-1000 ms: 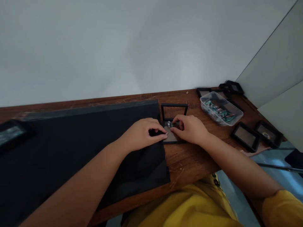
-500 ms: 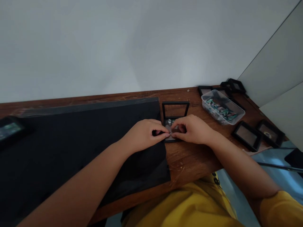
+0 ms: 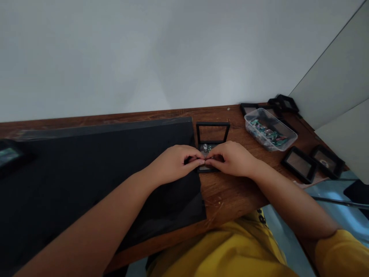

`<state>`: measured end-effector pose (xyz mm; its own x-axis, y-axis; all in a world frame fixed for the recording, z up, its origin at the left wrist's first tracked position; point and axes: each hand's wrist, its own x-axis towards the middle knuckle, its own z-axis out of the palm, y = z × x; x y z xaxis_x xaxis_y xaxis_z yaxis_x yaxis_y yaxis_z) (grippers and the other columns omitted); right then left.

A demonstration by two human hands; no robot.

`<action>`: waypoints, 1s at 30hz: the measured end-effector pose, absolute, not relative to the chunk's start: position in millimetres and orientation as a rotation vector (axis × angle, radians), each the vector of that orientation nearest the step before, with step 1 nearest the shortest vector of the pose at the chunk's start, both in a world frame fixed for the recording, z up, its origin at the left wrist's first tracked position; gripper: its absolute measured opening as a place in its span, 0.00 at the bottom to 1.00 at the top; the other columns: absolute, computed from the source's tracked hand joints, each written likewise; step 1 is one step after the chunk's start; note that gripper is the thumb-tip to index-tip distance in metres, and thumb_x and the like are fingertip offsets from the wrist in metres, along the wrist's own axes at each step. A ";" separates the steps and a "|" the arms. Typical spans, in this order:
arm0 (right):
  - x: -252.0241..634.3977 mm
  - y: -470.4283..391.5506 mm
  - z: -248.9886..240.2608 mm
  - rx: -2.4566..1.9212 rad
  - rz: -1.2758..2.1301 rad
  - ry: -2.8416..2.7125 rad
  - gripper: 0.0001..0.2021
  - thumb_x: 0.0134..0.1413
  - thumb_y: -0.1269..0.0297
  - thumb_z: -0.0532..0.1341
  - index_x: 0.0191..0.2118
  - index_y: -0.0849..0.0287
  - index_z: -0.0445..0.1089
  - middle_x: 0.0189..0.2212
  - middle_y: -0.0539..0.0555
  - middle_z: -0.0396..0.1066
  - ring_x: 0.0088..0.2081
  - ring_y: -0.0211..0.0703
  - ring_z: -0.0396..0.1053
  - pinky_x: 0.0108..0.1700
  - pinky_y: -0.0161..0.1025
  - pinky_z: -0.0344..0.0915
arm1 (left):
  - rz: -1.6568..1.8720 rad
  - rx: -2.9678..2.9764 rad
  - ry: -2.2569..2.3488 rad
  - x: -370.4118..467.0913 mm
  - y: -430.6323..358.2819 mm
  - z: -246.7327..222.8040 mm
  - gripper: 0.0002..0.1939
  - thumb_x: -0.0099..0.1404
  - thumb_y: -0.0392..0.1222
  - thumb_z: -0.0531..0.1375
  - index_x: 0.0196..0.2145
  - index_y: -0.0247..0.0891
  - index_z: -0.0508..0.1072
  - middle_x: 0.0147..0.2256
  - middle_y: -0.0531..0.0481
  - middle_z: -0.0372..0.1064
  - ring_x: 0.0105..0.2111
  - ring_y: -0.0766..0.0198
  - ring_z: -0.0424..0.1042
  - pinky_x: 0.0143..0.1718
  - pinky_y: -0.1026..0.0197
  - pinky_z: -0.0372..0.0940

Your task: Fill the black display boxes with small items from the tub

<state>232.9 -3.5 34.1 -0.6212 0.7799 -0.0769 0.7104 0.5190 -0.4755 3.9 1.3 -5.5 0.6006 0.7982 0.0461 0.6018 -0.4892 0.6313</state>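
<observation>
A black-rimmed frame case (image 3: 213, 124) stands open on the wooden table, its upper half raised and its lower half flat. Small shiny pieces (image 3: 205, 147) lie in the lower half, near the hinge. Over that half, my left hand (image 3: 178, 163) pinches thumb and fingers together from the left. My right hand (image 3: 232, 158) makes a like pinch from the right, its fingertips meeting those of the left. Whatever is between the fingertips is too small and hidden to name.
A clear plastic box (image 3: 271, 130) of small green and silvery packets sits to the right. Black frame cases (image 3: 300, 165) lie around it and at the back corner. A black mat (image 3: 95, 169) covers the table's left part, with a dark device (image 3: 11, 156) at far left.
My fingertips have come closer together, and the right hand's pinch has closed over the case. The whole view has shifted slightly.
</observation>
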 end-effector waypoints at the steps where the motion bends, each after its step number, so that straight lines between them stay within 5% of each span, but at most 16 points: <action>1: 232.7 -3.8 34.1 -1.281 0.705 -2.611 0.07 0.65 0.64 0.67 0.41 0.57 0.84 0.28 0.50 0.77 0.28 0.36 0.66 0.33 0.36 0.49 | 0.454 2.262 1.096 3.6 1.5 -5.1 0.16 0.71 0.54 0.59 0.38 0.44 0.84 0.34 0.51 0.80 0.33 0.61 0.77 0.36 0.60 0.65; 17: 230.7 -4.1 34.5 -1.249 0.724 -2.532 0.04 0.62 0.69 0.66 0.37 0.58 0.81 0.28 0.49 0.76 0.29 0.37 0.68 0.34 0.35 0.52 | 0.608 2.486 1.035 6.3 -2.2 -0.2 0.16 0.73 0.47 0.57 0.30 0.42 0.79 0.24 0.54 0.70 0.27 0.64 0.70 0.32 0.61 0.62; 30: 244.6 -3.0 44.1 -1.003 0.647 -2.297 0.05 0.63 0.65 0.62 0.38 0.58 0.75 0.31 0.50 0.76 0.32 0.37 0.70 0.37 0.34 0.60 | 0.852 2.476 1.086 8.9 -8.2 0.1 0.18 0.74 0.56 0.57 0.43 0.43 0.80 0.31 0.50 0.77 0.32 0.57 0.75 0.40 0.53 0.72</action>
